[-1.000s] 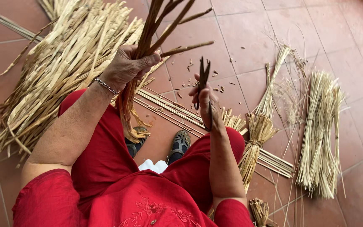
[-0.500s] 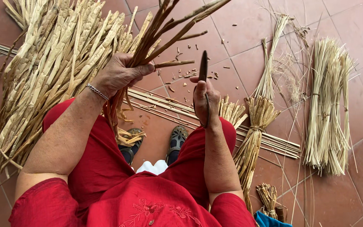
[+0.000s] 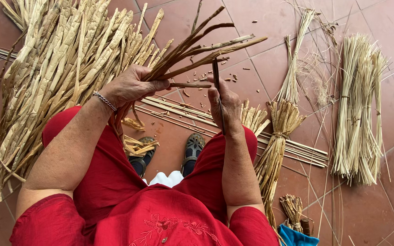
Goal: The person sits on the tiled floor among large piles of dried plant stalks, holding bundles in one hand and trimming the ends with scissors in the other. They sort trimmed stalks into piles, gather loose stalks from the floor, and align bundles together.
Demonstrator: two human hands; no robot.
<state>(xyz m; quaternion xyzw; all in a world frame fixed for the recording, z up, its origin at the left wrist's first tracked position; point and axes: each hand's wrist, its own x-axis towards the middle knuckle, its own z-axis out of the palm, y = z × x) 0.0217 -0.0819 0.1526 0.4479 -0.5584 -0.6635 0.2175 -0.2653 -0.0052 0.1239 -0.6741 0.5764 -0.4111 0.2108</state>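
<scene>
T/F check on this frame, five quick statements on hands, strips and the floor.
1. The left hand grips a fan of brown strips. True.
2. The right hand is empty. False: it holds a single dark strip, upright.
3. A big pile of pale flat strips lies on the left. True.
4. The floor is bare concrete. False: red-brown tiles.
5. The straw bundle on the right touches the right hand. False: it lies apart on the floor.
</scene>
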